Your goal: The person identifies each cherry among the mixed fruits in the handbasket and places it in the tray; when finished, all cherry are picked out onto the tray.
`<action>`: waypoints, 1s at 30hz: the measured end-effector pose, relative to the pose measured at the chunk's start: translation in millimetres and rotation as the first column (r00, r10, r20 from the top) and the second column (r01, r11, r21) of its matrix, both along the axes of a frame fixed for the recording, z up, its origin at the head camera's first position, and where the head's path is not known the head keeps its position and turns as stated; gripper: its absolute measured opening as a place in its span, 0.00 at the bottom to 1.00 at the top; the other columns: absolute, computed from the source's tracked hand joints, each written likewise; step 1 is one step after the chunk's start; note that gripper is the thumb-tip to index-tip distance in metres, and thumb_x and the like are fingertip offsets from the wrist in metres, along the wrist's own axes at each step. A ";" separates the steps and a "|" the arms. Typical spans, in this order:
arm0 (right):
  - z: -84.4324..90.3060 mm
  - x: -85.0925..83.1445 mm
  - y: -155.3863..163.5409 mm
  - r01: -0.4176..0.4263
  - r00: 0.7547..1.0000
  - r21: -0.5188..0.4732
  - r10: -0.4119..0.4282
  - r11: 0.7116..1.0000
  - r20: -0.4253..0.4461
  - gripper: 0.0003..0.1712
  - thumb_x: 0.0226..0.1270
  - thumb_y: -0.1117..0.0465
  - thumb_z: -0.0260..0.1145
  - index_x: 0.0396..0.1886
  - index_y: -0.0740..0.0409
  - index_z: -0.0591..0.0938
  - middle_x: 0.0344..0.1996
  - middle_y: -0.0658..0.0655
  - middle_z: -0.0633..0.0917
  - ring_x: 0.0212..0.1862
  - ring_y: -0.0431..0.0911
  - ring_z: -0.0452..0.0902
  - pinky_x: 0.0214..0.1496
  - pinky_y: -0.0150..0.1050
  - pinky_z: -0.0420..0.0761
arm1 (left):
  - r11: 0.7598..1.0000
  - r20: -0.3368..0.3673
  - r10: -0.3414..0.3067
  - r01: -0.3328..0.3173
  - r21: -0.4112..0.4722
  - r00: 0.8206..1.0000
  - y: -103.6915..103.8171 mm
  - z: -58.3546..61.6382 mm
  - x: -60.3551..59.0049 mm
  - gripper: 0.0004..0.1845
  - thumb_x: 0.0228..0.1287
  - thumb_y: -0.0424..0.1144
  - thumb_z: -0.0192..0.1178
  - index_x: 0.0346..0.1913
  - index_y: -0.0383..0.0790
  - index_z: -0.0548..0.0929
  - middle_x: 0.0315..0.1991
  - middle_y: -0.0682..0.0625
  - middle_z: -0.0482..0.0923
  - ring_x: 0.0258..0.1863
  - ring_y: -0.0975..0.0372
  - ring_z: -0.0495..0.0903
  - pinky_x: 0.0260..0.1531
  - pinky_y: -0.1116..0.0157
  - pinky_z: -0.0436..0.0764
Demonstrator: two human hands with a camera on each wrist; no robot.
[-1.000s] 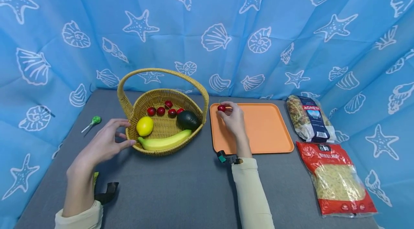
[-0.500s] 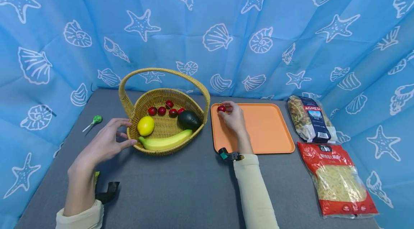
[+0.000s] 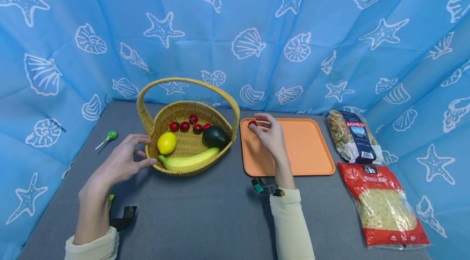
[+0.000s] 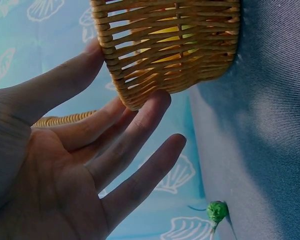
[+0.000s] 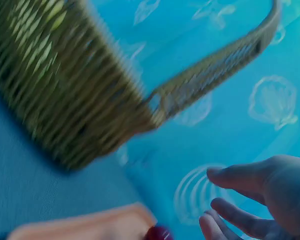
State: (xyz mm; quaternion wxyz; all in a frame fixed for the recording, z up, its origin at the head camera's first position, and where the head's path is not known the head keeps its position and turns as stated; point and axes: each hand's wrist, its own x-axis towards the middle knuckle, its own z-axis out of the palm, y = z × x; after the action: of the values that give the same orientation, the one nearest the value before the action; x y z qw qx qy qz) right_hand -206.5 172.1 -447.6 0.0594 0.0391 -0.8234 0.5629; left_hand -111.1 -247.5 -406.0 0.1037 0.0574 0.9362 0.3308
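Observation:
My left hand (image 3: 117, 164) rests against the left side of a wicker basket (image 3: 187, 173), thumb and fingertips touching near its rim. Its fingers look fairly straight in the left wrist view. Inside the basket are several cherries (image 3: 185, 126), a lemon (image 3: 167, 143), a banana (image 3: 189, 161) and an avocado (image 3: 215, 136). My right hand (image 3: 272, 137) hovers over the orange tray (image 3: 301, 145), fingers relaxed and holding nothing. A single cherry (image 5: 158, 233) sits at the tray's far-left corner; the right wrist view shows a gap between it and the fingers.
Left of the basket lies a green lollipop (image 3: 111, 135). Right of the tray are a pasta bag (image 3: 356, 133) with a dark label and a red pasta bag (image 3: 383, 207). A blue shell-print curtain (image 3: 220, 19) closes off the back and sides.
My right hand has let go of the cherry and drawn back slightly to the right, leaving the cherry at the tray's corner. The left hand stays against the basket.

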 end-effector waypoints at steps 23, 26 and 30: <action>92.1 75.6 -75.7 -0.521 0.830 -0.196 0.438 0.831 -0.346 0.16 0.70 0.72 0.74 0.56 0.69 0.84 0.51 0.71 0.88 0.50 0.45 0.88 0.55 0.38 0.91 | 1.000 -0.006 0.001 -0.001 -0.011 1.000 1.0 1.8 0.9 0.36 0.73 0.43 0.73 0.75 0.27 0.71 0.77 0.30 0.64 0.59 0.39 0.83 0.55 0.41 0.88; 80.8 62.1 -100.8 -0.535 0.837 -0.218 0.477 0.817 -0.267 0.16 0.70 0.74 0.73 0.56 0.68 0.84 0.53 0.72 0.87 0.51 0.43 0.88 0.60 0.39 0.91 | 1.000 -0.021 -0.010 0.010 -0.003 1.000 0.3 1.2 1.0 0.36 0.73 0.42 0.73 0.74 0.27 0.72 0.76 0.29 0.65 0.58 0.39 0.83 0.55 0.41 0.88; 64.3 38.0 -129.4 -0.514 0.858 -0.186 0.493 0.838 -0.147 0.16 0.72 0.71 0.72 0.57 0.68 0.84 0.56 0.70 0.87 0.52 0.46 0.88 0.60 0.37 0.90 | 1.000 -0.034 -0.017 0.018 0.009 0.999 0.4 0.4 1.1 0.35 0.72 0.42 0.74 0.73 0.25 0.73 0.75 0.29 0.65 0.57 0.39 0.85 0.53 0.41 0.89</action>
State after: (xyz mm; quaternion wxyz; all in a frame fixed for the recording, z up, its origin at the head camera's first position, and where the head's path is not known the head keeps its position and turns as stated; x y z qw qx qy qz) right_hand -168.5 42.7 -383.3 -0.0484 0.2736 -0.7134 0.6433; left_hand -110.0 -247.1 -405.6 0.0904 0.0717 0.9357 0.3333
